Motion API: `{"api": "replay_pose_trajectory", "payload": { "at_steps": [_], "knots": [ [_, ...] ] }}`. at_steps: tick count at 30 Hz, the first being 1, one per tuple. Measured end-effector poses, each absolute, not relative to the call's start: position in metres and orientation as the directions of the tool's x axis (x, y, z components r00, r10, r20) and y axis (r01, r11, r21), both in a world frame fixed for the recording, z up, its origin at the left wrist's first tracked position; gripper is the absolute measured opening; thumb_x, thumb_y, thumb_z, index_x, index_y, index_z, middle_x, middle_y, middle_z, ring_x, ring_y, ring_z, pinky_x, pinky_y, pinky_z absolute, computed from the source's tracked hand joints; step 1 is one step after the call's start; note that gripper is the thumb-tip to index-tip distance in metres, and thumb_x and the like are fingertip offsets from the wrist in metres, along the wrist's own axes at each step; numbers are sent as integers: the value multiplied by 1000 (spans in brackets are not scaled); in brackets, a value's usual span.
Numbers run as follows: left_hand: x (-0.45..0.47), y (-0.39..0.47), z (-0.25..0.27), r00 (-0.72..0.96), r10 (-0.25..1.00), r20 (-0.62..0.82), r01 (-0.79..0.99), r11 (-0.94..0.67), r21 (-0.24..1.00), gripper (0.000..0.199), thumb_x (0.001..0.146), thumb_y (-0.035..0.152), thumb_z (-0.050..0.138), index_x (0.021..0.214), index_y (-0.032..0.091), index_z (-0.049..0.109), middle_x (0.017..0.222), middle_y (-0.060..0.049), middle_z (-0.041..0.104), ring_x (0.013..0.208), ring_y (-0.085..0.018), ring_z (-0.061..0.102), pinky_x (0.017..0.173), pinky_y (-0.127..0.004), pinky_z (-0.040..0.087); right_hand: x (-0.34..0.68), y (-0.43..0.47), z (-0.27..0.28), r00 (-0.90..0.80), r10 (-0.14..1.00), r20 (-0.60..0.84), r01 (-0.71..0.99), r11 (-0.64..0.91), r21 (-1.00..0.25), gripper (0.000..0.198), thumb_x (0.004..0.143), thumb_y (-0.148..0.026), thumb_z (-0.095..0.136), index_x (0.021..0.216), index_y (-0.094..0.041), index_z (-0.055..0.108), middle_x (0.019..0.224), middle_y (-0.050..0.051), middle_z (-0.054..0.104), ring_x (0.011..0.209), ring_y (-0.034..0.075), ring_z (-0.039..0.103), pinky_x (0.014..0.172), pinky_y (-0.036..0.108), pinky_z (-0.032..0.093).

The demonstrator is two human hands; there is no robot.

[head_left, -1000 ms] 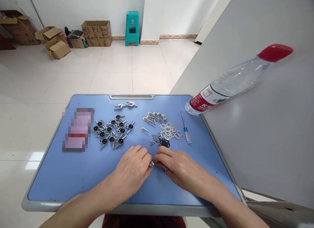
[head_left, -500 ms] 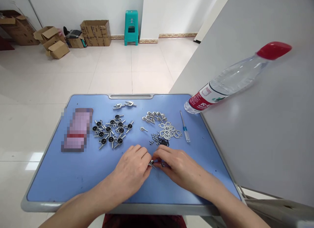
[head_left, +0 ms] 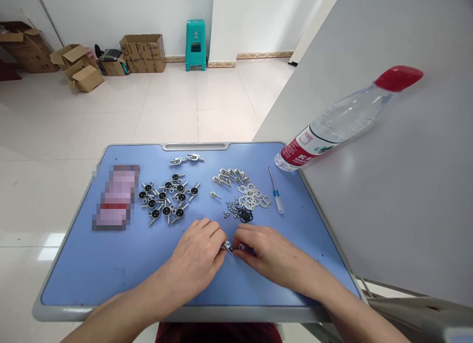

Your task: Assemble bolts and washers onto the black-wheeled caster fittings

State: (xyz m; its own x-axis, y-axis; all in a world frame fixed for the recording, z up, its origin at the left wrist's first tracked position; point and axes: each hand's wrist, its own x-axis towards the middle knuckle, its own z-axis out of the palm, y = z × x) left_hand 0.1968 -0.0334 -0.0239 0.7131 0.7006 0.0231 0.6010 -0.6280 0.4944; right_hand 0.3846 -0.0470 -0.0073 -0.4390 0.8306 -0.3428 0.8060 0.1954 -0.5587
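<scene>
My left hand [head_left: 202, 250] is closed on a small silver metal fitting [head_left: 226, 247] with a thin pin-like end, low over the front middle of the table. Right beside it, my right hand [head_left: 263, 247] has its thumb and fingers pinched together; a small shiny bit shows between them, too small to name. Just beyond the hands lie black rubber rings [head_left: 245, 215], small screws [head_left: 232, 208] and flat metal plates [head_left: 254, 197]. Farther off are round-headed metal pins [head_left: 232, 176], with a single pin [head_left: 215, 195] apart from them.
Several metal fittings with black round faces [head_left: 162, 196] lie left of centre. Two plated fittings [head_left: 185, 159] sit near the far edge. A screwdriver [head_left: 276, 192] and a tall water bottle [head_left: 314, 141] are at the right, by a grey panel [head_left: 399, 185]. A blurred pinkish object [head_left: 118, 195] lies left.
My right hand has drawn slightly to the right, away from the fitting, so more of the fitting shows in my left hand. The view has shifted a little.
</scene>
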Motion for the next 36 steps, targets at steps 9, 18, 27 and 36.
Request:
{"api": "replay_pose_trajectory", "payload": {
  "at_steps": [9,18,27,36],
  "knots": [
    [196,-32,-25,730,682,34,585,-650,486,10,84,6,59,84,16,58,84,-2,60,79,-20,52,72,-35,45,398,-43,11,-345,913,-218,597,35,-802,28,100,-32,36,81,-19,52,77,0,54,70,14,50,65,26,39],
    [197,-31,-24,717,696,26,591,-628,506,12,84,4,55,83,16,58,83,-2,59,80,-20,51,74,-35,45,395,-46,7,-299,951,-82,389,43,-920,40,101,-47,32,79,-20,50,70,-1,47,65,14,45,62,26,37],
    [196,-33,-24,713,700,47,590,-634,500,12,82,4,57,80,16,57,81,-2,58,77,-19,51,70,-33,45,394,-48,4,-457,890,6,329,175,-928,27,101,-38,37,83,-20,46,78,0,50,70,14,45,65,27,37],
    [197,-32,-24,714,699,45,594,-639,489,11,83,5,57,79,16,55,82,-2,59,76,-19,52,69,-34,46,392,-48,3,-500,866,21,342,219,-914,24,102,-35,37,83,-21,44,80,0,47,71,14,42,66,27,36]
  ]
}}
